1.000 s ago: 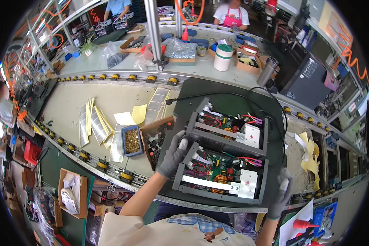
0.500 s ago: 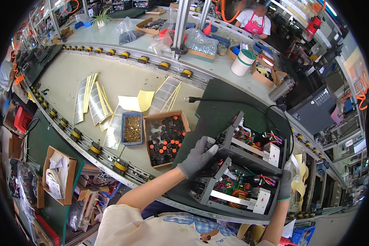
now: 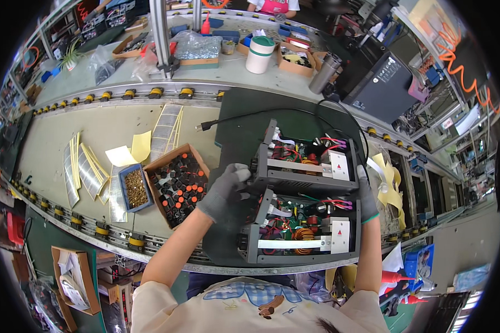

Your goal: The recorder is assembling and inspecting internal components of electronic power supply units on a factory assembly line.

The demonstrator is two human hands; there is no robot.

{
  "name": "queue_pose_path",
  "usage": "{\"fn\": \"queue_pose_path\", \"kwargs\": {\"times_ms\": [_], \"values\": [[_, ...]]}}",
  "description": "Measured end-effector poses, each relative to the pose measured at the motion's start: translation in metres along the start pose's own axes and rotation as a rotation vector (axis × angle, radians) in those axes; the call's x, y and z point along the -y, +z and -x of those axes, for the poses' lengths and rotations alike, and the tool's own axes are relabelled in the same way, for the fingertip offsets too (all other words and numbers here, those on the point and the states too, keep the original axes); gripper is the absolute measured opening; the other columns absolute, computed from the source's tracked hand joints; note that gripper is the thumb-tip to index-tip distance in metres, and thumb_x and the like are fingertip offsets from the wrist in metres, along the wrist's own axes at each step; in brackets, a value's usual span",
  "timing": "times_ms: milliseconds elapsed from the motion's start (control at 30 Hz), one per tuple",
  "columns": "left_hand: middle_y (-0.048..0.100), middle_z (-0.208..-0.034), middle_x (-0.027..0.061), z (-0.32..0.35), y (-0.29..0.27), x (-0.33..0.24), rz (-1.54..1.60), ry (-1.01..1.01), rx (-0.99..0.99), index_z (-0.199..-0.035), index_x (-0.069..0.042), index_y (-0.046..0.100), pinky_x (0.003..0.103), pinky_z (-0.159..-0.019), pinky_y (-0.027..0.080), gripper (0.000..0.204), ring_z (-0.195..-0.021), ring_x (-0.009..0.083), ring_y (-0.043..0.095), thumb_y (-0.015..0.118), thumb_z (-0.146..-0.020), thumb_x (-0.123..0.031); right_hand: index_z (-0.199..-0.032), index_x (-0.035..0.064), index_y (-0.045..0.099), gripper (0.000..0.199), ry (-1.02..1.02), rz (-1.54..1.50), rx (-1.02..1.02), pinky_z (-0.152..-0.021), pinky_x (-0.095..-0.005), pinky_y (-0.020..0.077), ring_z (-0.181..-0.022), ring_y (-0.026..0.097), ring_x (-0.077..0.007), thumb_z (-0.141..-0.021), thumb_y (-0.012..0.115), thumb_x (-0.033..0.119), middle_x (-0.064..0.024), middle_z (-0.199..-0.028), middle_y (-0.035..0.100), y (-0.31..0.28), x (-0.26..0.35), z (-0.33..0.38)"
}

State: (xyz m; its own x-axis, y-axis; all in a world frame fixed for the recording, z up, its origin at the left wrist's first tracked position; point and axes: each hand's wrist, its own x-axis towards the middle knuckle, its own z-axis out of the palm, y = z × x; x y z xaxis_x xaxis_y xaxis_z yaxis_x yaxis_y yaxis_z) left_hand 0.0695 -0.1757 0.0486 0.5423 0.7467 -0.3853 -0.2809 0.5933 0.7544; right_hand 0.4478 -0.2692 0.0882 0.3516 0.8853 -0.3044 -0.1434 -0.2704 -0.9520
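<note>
Head view shows two open grey metal boxes full of green boards and coloured wires (image 3: 303,205), one stacked half on top of the other, on a dark green mat (image 3: 244,133). Left hand in a grey glove (image 3: 225,191) wraps its fingers around the left side of the top box. Right hand in a grey glove (image 3: 365,194) presses flat on the right side of the boxes. Just left of the mat sits a brown cardboard box of black and orange knobs (image 3: 178,183), and beside it a small blue tray of gold screws (image 3: 135,188).
</note>
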Motion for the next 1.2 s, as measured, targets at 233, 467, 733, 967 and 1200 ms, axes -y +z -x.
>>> {"fn": "queue_pose_path", "kwargs": {"times_ms": [233,467,733,967,1200], "values": [[0.057,-0.104,0.0019,-0.012,0.019,-0.028,-0.009,-0.112,-0.055,-0.126,-0.018,0.049,0.041,-0.082,0.044,0.064,-0.088,0.0145,0.052,0.052,-0.084,-0.066,-0.115,0.0045,0.062,0.061,0.004,-0.221,0.129,-0.073,-0.0279,0.0504,-0.086,0.063,-0.0167,-0.091,0.047,0.058,-0.0087,-0.103,0.066,-0.007,-0.010,-0.024],[0.061,-0.093,0.0037,-0.019,0.035,-0.036,-0.103,-0.195,-0.088,-0.105,-0.016,0.062,0.041,-0.078,0.045,0.054,-0.084,0.0162,0.054,0.052,-0.084,-0.065,-0.105,0.0056,0.066,0.059,0.030,-0.264,0.004,-0.069,-0.0266,0.0505,-0.077,0.062,-0.0130,-0.092,0.044,0.059,-0.0053,-0.089,0.067,-0.014,-0.033,-0.066],[0.062,-0.100,0.0040,-0.021,0.031,-0.030,-0.160,-0.175,-0.105,-0.108,-0.019,0.061,0.035,-0.075,0.042,0.052,-0.087,0.0171,0.054,0.045,-0.086,-0.063,-0.110,0.0052,0.065,0.058,-0.024,-0.102,-0.123,-0.072,-0.0270,0.0505,-0.082,0.062,-0.0127,-0.094,0.042,0.056,-0.0055,-0.090,0.067,0.001,-0.029,-0.054],[0.061,-0.096,0.0027,-0.016,0.028,-0.024,-0.214,-0.099,-0.082,-0.116,-0.015,0.058,0.030,-0.071,0.043,0.059,-0.081,0.0136,0.053,0.044,-0.087,-0.065,-0.121,0.0046,0.057,0.056,-0.113,-0.313,0.177,-0.084,-0.0295,0.0498,-0.096,0.062,-0.0168,-0.097,0.038,0.051,-0.0087,-0.108,0.064,0.024,0.001,-0.014],[0.065,-0.099,0.0025,-0.023,0.032,-0.029,-0.226,-0.068,-0.070,-0.118,-0.019,0.060,0.032,-0.070,0.048,0.062,-0.086,0.0134,0.060,0.034,-0.089,-0.068,-0.123,0.0069,0.057,0.052,-0.200,-0.157,0.082,-0.084,-0.0292,0.0506,-0.096,0.062,-0.0157,-0.097,0.040,0.049,-0.0068,-0.110,0.064,0.013,-0.023,-0.039]]}}
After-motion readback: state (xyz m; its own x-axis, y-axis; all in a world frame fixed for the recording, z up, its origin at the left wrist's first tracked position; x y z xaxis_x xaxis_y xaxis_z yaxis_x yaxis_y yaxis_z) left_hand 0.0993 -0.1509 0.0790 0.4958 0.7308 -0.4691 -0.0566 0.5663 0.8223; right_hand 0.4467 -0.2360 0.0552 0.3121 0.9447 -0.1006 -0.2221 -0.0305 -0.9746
